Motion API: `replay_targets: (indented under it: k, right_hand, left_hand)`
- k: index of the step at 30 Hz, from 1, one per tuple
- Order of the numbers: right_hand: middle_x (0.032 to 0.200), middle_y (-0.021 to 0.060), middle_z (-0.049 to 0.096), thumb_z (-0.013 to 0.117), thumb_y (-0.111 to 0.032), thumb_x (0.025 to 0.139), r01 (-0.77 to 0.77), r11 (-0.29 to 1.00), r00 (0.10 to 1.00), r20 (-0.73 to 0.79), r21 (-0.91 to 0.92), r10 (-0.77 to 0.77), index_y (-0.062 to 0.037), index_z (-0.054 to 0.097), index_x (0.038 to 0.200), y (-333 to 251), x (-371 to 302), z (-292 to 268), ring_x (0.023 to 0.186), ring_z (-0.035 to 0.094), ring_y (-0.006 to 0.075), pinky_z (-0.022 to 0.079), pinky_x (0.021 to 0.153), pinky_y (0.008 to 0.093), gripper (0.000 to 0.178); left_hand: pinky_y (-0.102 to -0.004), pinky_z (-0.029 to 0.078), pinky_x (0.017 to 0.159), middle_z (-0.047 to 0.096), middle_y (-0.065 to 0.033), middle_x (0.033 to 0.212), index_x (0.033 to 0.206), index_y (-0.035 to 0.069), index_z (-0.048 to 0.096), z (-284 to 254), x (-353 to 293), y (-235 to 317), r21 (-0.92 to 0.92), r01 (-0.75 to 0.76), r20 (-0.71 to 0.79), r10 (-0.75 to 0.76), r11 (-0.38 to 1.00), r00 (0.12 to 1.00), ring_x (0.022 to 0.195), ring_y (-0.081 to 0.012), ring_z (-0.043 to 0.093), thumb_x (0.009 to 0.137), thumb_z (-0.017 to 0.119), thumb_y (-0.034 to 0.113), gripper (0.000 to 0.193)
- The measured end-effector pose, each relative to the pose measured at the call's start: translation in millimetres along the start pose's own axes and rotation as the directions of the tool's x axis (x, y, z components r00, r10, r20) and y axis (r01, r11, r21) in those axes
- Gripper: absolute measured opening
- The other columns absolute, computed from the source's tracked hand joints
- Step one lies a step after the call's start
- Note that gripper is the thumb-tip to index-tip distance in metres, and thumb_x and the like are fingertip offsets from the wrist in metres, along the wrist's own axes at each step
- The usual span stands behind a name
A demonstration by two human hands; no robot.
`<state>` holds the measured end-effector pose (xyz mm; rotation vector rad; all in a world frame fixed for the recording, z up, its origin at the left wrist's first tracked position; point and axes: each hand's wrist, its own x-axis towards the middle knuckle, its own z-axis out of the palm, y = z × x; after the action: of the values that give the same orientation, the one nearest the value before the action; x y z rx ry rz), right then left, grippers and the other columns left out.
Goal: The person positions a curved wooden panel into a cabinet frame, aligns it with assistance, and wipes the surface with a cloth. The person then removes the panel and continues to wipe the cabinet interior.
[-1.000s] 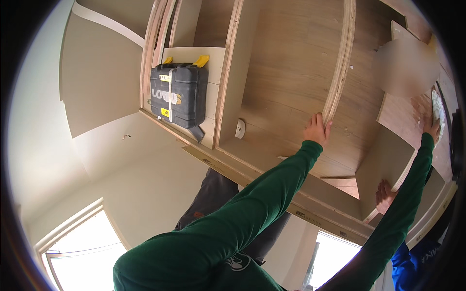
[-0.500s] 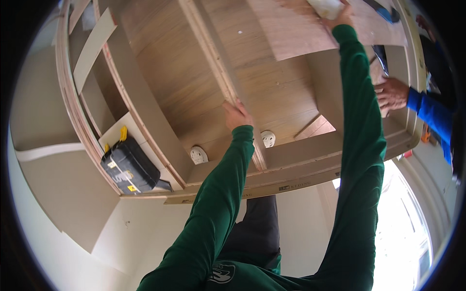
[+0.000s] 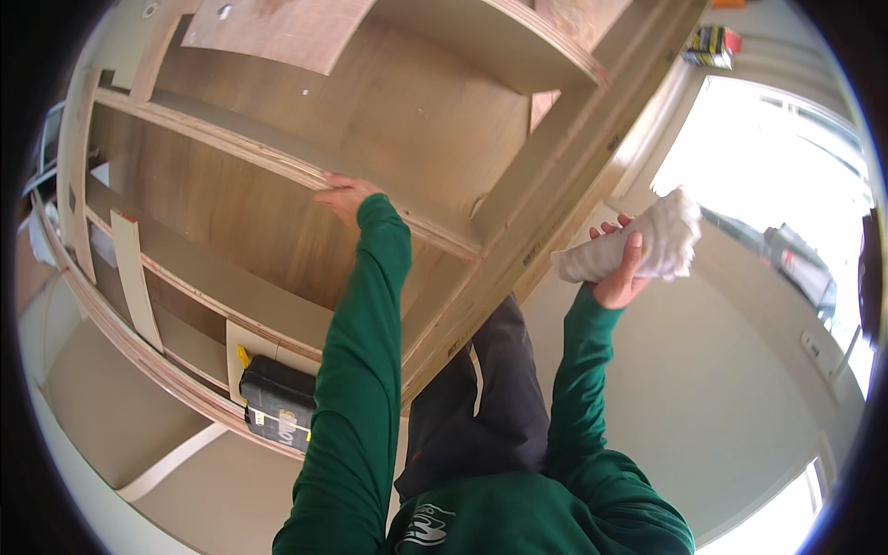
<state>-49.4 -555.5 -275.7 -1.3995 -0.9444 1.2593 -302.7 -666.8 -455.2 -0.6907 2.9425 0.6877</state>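
Note:
My left hand (image 3: 344, 196) rests with its fingers curled over the edge of a long plywood divider board (image 3: 227, 139) inside a large wooden cabinet frame (image 3: 546, 217). On the right, outside the frame, my right hand (image 3: 622, 282) is closed around a thick white roll of soft material (image 3: 668, 236). The roll is tilted, with a ragged, fluffy end pointing up and right. My thumb lies across its near side; what the roll is made of I cannot tell.
A black case (image 3: 277, 393) with a yellow latch lies at the lower left of the frame. A thin plywood sheet (image 3: 282, 28) covers part of the far compartments. To the right are a bright window (image 3: 763, 153) and a pale wall (image 3: 731, 370).
The view has swung right. My right hand has come back from above the plywood sheet to outside the frame, still holding the white roll. My left hand stays on the divider; the blue-sleeved co-worker has left view.

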Motion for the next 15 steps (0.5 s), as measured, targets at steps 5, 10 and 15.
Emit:
replay_targets:
  k: [5,10,15]
  right_hand:
    - [0.092,0.0115,0.061,0.063,-0.026,0.090,-0.285,0.957,0.926,-0.242,0.056,0.290,0.0010,0.051,0.118,119.8,-42.0,-80.6,0.071,0.061,0.0189,0.053,0.057,0.0322,0.040]
    - [0.094,0.0067,0.062,0.060,-0.023,0.093,-0.451,0.890,0.876,-0.155,0.068,0.456,-0.0011,0.054,0.117,228.8,-140.2,-111.2,0.069,0.059,0.0127,0.050,0.059,0.0272,0.033]
    - [0.110,0.0117,0.063,0.056,-0.023,0.095,-0.492,0.869,0.843,-0.219,0.056,0.491,0.0043,0.056,0.118,246.0,-248.7,-96.6,0.094,0.060,0.0189,0.046,0.084,0.0310,0.035]
  left_hand:
    - [-0.0570,0.048,0.065,0.060,-0.0270,0.084,0.104,-0.005,0.040,11.0,0.5,-1.2,-0.085,0.023,-0.057,-0.027,0.996,0.998,0.079,-0.0462,0.062,0.097,0.035,0.048,0.054]
    - [-0.0553,0.050,0.066,0.062,-0.0272,0.084,0.105,-0.004,0.041,32.6,22.2,-14.6,-0.089,-0.066,-0.192,0.048,0.994,0.980,0.077,-0.0447,0.063,0.096,0.036,0.050,0.055]
    - [-0.0535,0.051,0.074,0.060,-0.0286,0.093,0.109,-0.007,0.041,49.3,45.1,-21.6,-0.146,-0.022,-0.175,-0.004,0.989,0.985,0.085,-0.0445,0.063,0.095,0.037,0.051,0.059]
